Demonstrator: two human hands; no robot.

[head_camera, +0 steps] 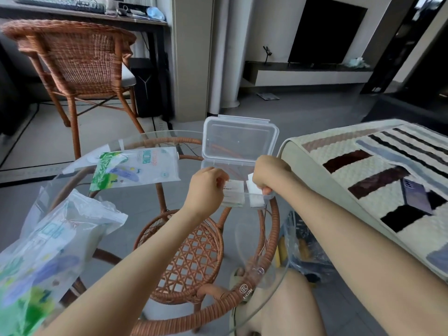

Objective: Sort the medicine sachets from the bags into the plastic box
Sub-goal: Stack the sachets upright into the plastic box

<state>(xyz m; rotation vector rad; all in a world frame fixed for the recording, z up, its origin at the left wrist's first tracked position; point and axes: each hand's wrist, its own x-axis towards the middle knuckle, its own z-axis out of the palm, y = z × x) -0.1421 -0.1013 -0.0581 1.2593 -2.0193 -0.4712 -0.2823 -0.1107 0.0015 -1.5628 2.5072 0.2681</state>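
The head view looks down on a round glass table (266, 251) with a woven rattan rim and a rattan shelf below.

At the centre of the frame, near the table's far edge, the clear plastic box (228, 163) stands with its lid (238, 139) swung up and back. Both hands are at its open compartment.

The left hand (208, 188), just left of centre, has its fingers curled down into the box and pinches a labelled sachet (232, 188) with small printed text. That sachet lies inside the box on other pale sachets.

The right hand (269, 175) is clenched over the right end of the box and grips a white sachet (252, 188), whose edge shows to the left of and below the fist. Its thumb rests at the box's front right corner.

Left of the box, a flat printed bag (138, 169) in green, white and blue lies on the glass. A second, crumpled bag (48, 241) of the same print fills the lower left of the frame, blurred.

In the upper left a rattan chair (77, 57) stands on the floor before a desk.

On the right a cushion (363, 170) with a striped cover carries a phone (417, 193). Below the table's right edge sits a clear plastic bag (303, 238); its contents are too dim to tell.
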